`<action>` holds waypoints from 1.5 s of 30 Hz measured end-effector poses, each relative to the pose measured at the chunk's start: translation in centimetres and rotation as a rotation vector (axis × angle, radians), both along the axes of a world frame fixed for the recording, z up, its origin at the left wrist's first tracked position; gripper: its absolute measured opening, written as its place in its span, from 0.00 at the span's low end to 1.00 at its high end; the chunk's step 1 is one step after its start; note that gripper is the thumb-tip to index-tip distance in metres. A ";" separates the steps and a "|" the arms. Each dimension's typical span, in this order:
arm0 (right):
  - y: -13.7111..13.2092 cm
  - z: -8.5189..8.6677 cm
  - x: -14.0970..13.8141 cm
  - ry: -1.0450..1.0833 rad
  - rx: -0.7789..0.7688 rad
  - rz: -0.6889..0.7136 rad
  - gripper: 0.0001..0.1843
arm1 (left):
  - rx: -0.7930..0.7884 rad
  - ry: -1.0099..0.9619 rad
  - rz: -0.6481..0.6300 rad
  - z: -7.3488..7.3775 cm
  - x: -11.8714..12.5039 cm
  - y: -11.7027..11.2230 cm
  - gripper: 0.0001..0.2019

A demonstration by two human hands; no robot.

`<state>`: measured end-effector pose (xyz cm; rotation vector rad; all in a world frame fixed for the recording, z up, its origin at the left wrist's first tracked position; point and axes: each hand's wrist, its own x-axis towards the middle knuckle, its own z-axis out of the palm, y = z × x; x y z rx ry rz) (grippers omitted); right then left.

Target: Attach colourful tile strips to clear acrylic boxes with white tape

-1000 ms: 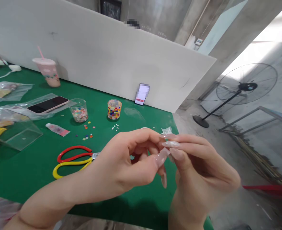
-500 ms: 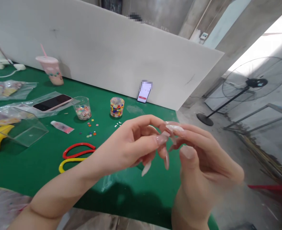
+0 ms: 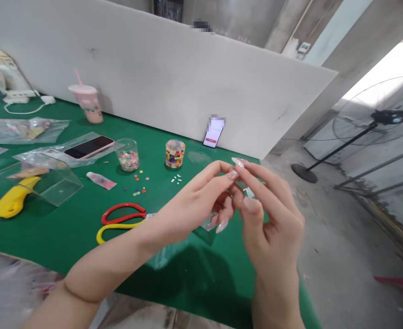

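Observation:
Above the front part of the green table, my left hand [image 3: 211,194] is closed, its thumb and index finger pinched together. Anything between those fingertips is too small or hidden to make out. My right hand [image 3: 273,212] meets it from the right, long-nailed fingers stretched out and touching the left fingertips, thumb held apart. No object shows in the right hand. Behind the left wrist lie scissors [image 3: 122,214] with one red and one yellow handle, blades mostly hidden by my forearm. Farther back stands a small cup [image 3: 175,154] covered in colourful square tiles, with white bits [image 3: 176,179] before it.
A clear cup of small pieces [image 3: 129,161], loose coloured tiles [image 3: 140,189], a small tube [image 3: 101,180], and a pink-edged phone [image 3: 89,147] lie left. Beyond are a yellow tool [image 3: 16,198], a clear box [image 3: 62,187] and a pink drink cup [image 3: 88,105]. Another phone [image 3: 214,132] leans on the white partition [image 3: 174,82].
The camera view has turned slightly left. My hands have drawn closer together, and the right fingers have shifted against the left fingertips. The table things have not moved.

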<state>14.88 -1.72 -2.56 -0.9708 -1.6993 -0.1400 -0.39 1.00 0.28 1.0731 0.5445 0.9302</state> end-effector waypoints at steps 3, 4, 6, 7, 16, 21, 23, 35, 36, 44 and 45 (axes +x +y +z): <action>-0.2 -0.1 -0.2 -0.035 -0.039 0.052 0.22 | -0.001 0.021 0.039 -0.2 0.3 -0.3 0.13; -0.2 -0.2 -0.2 -0.035 -0.064 0.074 0.23 | 0.000 0.015 0.053 -0.3 0.5 -0.4 0.13; -0.4 -0.2 -0.2 -0.016 -0.105 0.121 0.25 | 0.022 -0.012 0.076 -0.4 0.7 -0.5 0.13; -0.5 -0.1 -0.2 0.001 -0.117 0.143 0.25 | 0.034 -0.025 0.082 -0.4 0.7 -0.5 0.13; -1.5 0.3 -0.4 0.200 -0.114 0.239 0.21 | 0.129 -0.084 0.008 0.5 -0.6 -0.8 0.27; -1.7 0.4 -0.2 0.223 -0.106 0.279 0.24 | 0.376 0.062 0.236 1.1 -1.4 -1.6 0.18; -1.7 0.5 0.1 0.204 -0.102 0.297 0.24 | 0.473 0.086 0.264 1.1 -1.5 -1.8 0.10; -2.1 0.7 0.3 0.202 -0.134 0.240 0.25 | 1.095 0.479 0.795 0.4 -1.3 -2.4 0.07; -2.2 0.7 0.3 0.182 -0.119 0.206 0.25 | 1.158 0.529 0.821 0.4 -1.3 -2.5 0.08; -2.1 0.9 0.1 -0.015 0.044 -0.035 0.22 | 1.385 0.660 0.834 -0.1 -1.2 -2.3 0.12; -2.1 0.9 0.1 -0.031 0.026 -0.027 0.22 | 1.390 0.682 0.824 -0.1 -1.2 -2.3 0.12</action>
